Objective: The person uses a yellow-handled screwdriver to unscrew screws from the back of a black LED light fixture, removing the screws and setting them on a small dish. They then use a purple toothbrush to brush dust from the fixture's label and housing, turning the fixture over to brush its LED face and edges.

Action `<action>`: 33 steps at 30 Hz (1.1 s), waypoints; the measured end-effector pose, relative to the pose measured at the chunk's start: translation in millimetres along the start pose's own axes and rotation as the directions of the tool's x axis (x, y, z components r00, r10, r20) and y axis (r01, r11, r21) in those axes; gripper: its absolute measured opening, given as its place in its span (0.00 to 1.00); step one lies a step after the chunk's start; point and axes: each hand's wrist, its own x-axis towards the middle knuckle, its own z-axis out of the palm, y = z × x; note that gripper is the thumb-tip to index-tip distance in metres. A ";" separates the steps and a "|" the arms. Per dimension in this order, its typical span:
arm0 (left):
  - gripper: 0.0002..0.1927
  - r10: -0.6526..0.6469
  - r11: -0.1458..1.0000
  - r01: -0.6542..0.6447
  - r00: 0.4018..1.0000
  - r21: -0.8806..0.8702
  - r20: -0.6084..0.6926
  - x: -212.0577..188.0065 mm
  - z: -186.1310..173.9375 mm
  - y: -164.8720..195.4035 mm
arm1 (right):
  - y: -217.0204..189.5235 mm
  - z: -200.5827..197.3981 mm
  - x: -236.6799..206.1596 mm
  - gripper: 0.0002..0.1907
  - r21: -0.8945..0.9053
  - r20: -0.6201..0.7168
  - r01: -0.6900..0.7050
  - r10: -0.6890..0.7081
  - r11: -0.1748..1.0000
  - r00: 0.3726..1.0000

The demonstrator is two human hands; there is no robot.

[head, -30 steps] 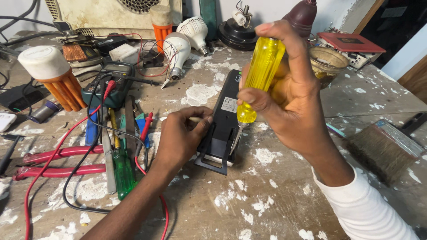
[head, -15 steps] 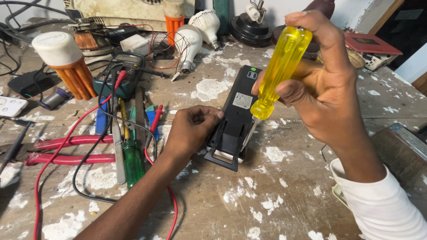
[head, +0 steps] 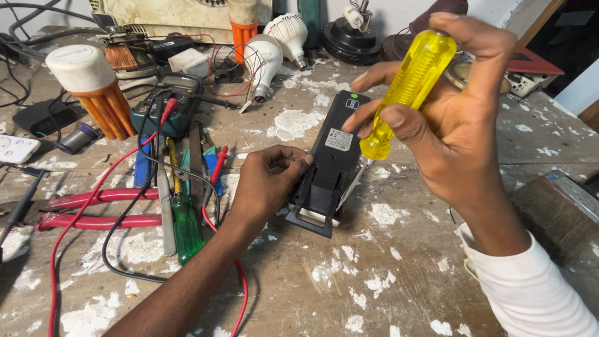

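Screwdriver on the black device

My right hand (head: 462, 143) grips the yellow-handled screwdriver (head: 409, 84), tip at the black device (head: 331, 159) lying mid-bench; my left hand (head: 268, 184) curls against its side, beside the green screwdriver (head: 185, 228).

At frame centre the device (head: 331, 163) lies on the bench (head: 387, 274), my left hand (head: 265, 184) beside it, my right hand (head: 449, 134) with the screwdriver (head: 409, 81) above; multimeter (head: 167, 112) upper left.
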 end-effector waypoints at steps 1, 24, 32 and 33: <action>0.12 0.003 1.000 -0.003 1.000 0.014 0.000 -0.2 0.2 0.2 | -2.6 1.6 -0.6 0.29 0.017 0.025 0.008 -0.009 1.000 1.000; 0.15 0.046 0.991 -0.049 0.999 0.126 0.027 -2.8 -5.8 5.2 | -0.1 -6.1 0.3 0.26 -0.089 0.054 0.031 -0.026 0.996 0.998; 0.15 0.077 0.988 -0.081 0.996 0.133 0.035 -1.5 -6.5 4.0 | 1.3 -3.6 0.4 0.29 -0.096 -0.019 0.005 -0.007 0.995 1.000; 0.15 0.067 0.987 -0.071 0.997 0.145 0.031 -1.8 -6.7 4.6 | -0.8 -3.3 1.6 0.29 -0.045 0.019 -0.011 0.012 0.999 1.000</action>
